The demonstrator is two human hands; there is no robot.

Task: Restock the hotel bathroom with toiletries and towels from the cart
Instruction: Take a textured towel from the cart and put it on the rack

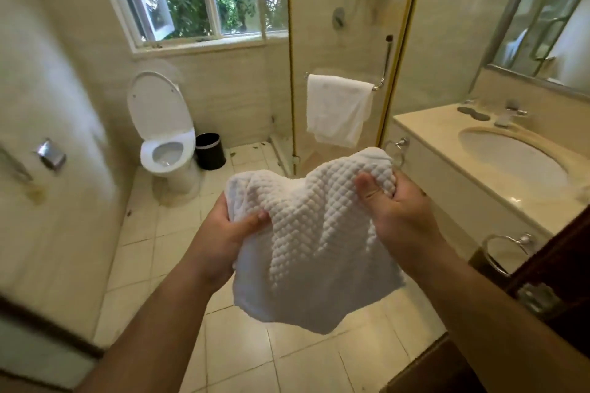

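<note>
A white waffle-textured towel point(313, 242) hangs in front of me at chest height, bunched and drooping toward the floor. My left hand point(228, 238) grips its left upper edge with the thumb pressed into the cloth. My right hand point(396, 210) grips the right upper edge, thumb on top. Another white towel point(338, 108) hangs over a chrome bar point(378, 85) on the glass shower door, straight ahead beyond my hands. Two chrome towel rings, one far point(396, 150) and one near point(501, 252), are fixed to the front of the vanity on the right, with nothing in them.
A beige vanity counter point(447, 143) with an oval sink point(510, 156) and a tap point(510, 115) runs along the right. An open toilet point(166, 137) and a black bin point(209, 150) stand at the back left under the window. A dark door edge point(555, 271) is at right.
</note>
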